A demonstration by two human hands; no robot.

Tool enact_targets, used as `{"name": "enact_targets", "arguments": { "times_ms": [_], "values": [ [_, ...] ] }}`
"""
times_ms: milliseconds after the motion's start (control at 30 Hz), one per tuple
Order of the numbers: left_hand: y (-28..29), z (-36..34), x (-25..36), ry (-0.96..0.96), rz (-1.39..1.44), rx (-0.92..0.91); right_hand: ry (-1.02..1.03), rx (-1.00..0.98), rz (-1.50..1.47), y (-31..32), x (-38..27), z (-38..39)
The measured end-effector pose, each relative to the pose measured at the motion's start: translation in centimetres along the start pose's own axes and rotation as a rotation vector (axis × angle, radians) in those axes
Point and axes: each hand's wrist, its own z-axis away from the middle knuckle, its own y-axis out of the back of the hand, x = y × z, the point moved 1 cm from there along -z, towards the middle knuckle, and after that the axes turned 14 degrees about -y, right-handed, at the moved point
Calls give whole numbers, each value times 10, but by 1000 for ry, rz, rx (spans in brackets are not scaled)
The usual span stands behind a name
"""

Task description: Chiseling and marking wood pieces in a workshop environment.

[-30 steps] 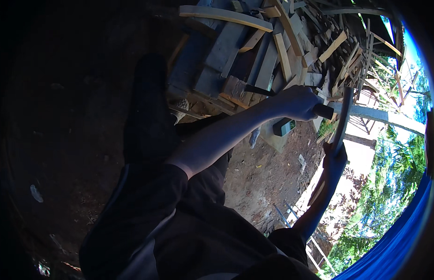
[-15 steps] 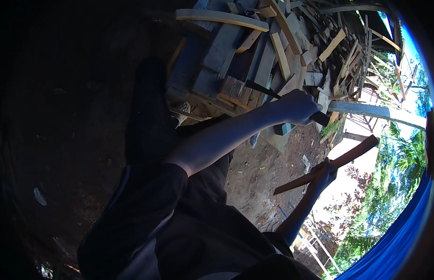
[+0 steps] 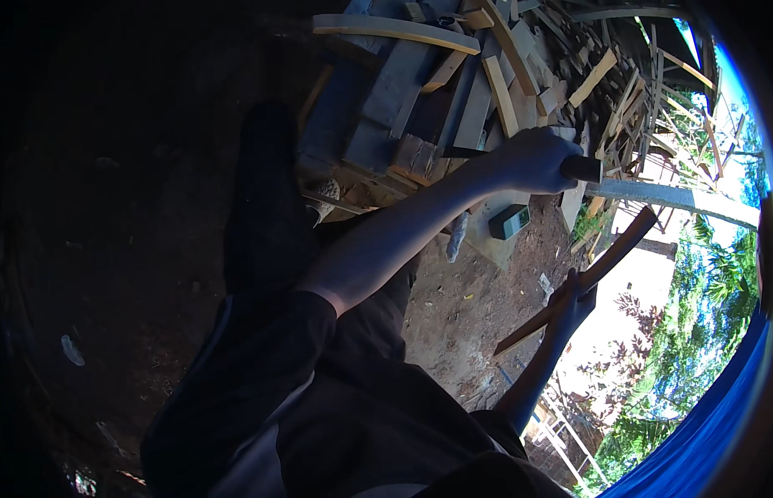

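Observation:
My left hand (image 3: 532,159) is closed round the dark handle of a long-bladed knife (image 3: 582,169). Its thin blade points left over the stacked timber and is partly hidden by my wrist. Lower on the right, my right hand (image 3: 576,305) grips a slightly curved brown strip of wood (image 3: 621,251) around its middle. One end of the strip rises to the upper right, the other slants to the lower left. Blade and strip are apart. Below my left wrist, a small dark box with a green face (image 3: 509,222) lies on a pale board.
Stacked planks (image 3: 391,95) lie beyond my left forearm, with a curved wooden piece (image 3: 395,31) across them and a sawn block (image 3: 415,158) at their near end. Scrap wood piles up behind. A grey beam (image 3: 677,197) extends right. A blue tarp (image 3: 710,423) hangs at the right edge.
My left hand with the knife has risen, and the box below shows more fully. My right hand has shifted slightly, and the wood strip is tilted more steeply.

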Motion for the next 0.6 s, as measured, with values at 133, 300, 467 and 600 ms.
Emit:
{"name": "enact_targets", "arguments": {
  "times_ms": [133,300,467,600],
  "values": [
    [27,-10,-15,39,166,162,19,-7,-13,2,-1,-6],
    [63,2,-23,176,202,270,38,17,14,1,-7,-3],
    [74,15,-29,180,297,323,27,-21,-19,-2,-5,-1],
    [78,18,-30,227,303,241,40,-30,2,-5,-4,3]
  ]
}}
